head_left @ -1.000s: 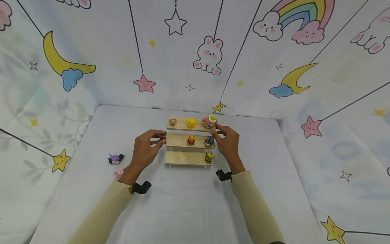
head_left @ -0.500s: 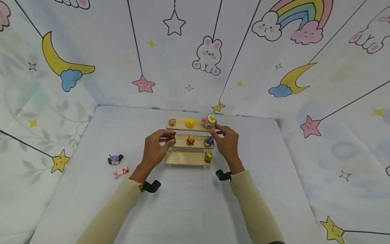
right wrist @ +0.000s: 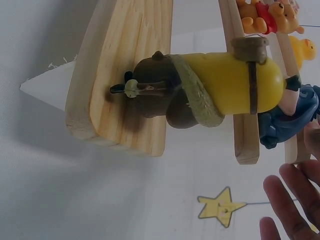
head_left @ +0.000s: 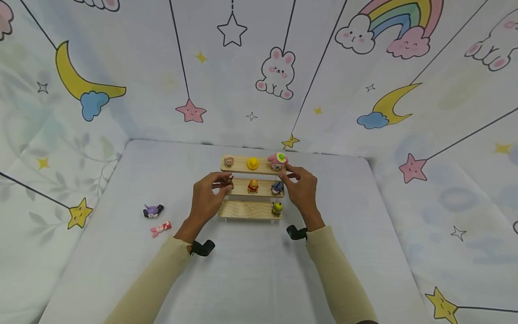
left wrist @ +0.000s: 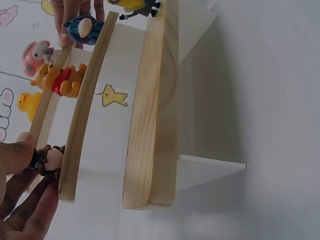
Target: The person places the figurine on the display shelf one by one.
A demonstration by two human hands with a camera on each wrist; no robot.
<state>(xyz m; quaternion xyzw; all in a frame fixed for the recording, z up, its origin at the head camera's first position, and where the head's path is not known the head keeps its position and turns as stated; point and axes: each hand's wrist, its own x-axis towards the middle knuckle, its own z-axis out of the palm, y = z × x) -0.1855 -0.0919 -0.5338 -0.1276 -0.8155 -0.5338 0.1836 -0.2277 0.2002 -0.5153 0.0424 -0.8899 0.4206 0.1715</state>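
Note:
My left hand (head_left: 206,195) pinches a small brown figurine (left wrist: 52,160) with a pale patch, at the left end of the middle tier of a wooden display shelf (head_left: 243,209). The fingers partly hide this figurine. At the right end of the top tier, my right hand (head_left: 301,186) holds the board's end, thumb at its front edge. Beside that hand sit a pink-hooded figurine (head_left: 277,161) and a blue donkey figurine (head_left: 277,187). A Winnie-the-Pooh figurine (left wrist: 62,81) sits mid-tier. A yellow minion figurine (right wrist: 225,82) stands at the lowest tier's right end.
On the top tier are a lion-like figurine (head_left: 229,161) and a yellow duck (head_left: 252,163). A purple-and-black figurine (head_left: 153,211) and a pink-and-red figurine (head_left: 160,229) lie on the white table cover (head_left: 243,279) at left. A printed cloth backdrop (head_left: 162,67) rises behind.
My left hand has moved right with the brown figurine, from beside the middle tier onto its left end. The pink-and-red figurine has come fully into view. My right hand stays put.

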